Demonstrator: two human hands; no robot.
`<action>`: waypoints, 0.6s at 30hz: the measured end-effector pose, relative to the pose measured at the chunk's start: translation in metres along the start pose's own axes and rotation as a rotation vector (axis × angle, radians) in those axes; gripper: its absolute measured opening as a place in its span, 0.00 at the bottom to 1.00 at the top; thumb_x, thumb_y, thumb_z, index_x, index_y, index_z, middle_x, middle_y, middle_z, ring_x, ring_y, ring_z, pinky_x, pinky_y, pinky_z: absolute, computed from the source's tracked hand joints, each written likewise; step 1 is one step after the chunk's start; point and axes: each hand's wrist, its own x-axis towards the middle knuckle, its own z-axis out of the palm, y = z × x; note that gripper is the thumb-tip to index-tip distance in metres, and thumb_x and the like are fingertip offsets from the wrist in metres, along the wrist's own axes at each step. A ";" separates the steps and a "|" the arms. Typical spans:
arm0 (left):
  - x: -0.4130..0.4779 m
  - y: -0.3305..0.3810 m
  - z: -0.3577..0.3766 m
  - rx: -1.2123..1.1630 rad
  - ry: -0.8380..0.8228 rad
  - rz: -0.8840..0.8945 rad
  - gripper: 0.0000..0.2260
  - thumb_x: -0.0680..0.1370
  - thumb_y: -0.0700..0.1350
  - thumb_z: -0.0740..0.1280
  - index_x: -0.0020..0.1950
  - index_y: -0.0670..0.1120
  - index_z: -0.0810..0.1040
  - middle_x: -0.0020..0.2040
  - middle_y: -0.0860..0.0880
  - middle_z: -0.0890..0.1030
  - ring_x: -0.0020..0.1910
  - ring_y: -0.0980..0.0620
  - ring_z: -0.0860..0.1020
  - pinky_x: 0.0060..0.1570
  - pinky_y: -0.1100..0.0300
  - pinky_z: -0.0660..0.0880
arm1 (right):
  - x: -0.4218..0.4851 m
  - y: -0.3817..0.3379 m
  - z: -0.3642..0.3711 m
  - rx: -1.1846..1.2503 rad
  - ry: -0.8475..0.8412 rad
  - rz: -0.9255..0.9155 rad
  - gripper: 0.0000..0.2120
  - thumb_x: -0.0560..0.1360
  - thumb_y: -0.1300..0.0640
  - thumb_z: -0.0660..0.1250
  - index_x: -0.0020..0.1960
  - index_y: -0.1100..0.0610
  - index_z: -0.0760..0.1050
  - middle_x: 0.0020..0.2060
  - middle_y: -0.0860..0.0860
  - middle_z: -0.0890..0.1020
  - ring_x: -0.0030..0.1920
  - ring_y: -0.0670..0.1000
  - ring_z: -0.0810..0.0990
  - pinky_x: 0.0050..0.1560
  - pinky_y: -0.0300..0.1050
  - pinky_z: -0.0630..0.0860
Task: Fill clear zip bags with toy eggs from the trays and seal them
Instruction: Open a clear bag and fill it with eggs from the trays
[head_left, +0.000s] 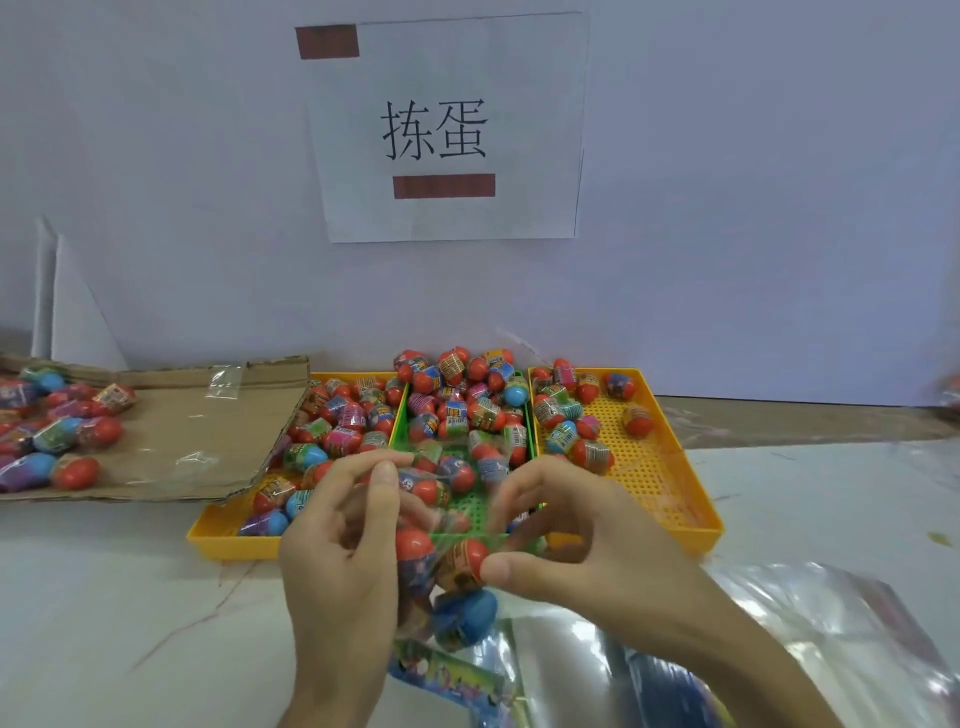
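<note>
Both hands are up on one clear zip bag (457, 613), held just in front of the green tray (467, 512), between the two yellow trays (649, 467). The left hand (337, 551) pinches the film near the bag's top with thumb and fingertips. The right hand (582, 535) has its fingers curled on the opposite top corner and its thumb pressed on an egg through the plastic. A few toy eggs (414, 543) sit low in the bag, red and blue. My read is that this is the seal step, but the film is blurred, so I can't tell whether the zip track is mated yet. To do it well: shake the eggs down clear of the mouth, pull the top edge taut between both pinches, line up the two strips, then run thumb and forefinger along from one corner to the other. Risk: an egg crowding the mouth pops the zip open. Spare bags (805, 623) lie at lower right, and what look like filled ones sit on the cardboard (197, 431) to the left.
</note>
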 end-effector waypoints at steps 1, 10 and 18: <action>0.000 0.001 0.000 -0.010 0.002 0.007 0.08 0.77 0.57 0.61 0.47 0.65 0.80 0.35 0.51 0.84 0.35 0.57 0.83 0.37 0.68 0.79 | 0.001 0.002 0.004 -0.007 0.035 -0.007 0.09 0.70 0.49 0.79 0.45 0.46 0.80 0.45 0.45 0.84 0.45 0.48 0.84 0.50 0.53 0.83; 0.005 0.005 0.000 -0.310 -0.185 -0.176 0.20 0.66 0.73 0.71 0.48 0.60 0.83 0.43 0.48 0.86 0.43 0.53 0.84 0.40 0.59 0.82 | 0.003 0.002 0.001 0.334 0.288 -0.033 0.05 0.71 0.53 0.74 0.38 0.52 0.81 0.37 0.53 0.84 0.40 0.51 0.84 0.39 0.42 0.81; 0.003 -0.006 0.002 -0.222 -0.248 -0.231 0.11 0.68 0.58 0.70 0.44 0.53 0.84 0.41 0.46 0.83 0.41 0.51 0.82 0.42 0.57 0.81 | 0.005 0.008 0.000 0.347 0.401 -0.051 0.03 0.73 0.55 0.73 0.41 0.50 0.82 0.37 0.52 0.83 0.40 0.50 0.82 0.41 0.41 0.80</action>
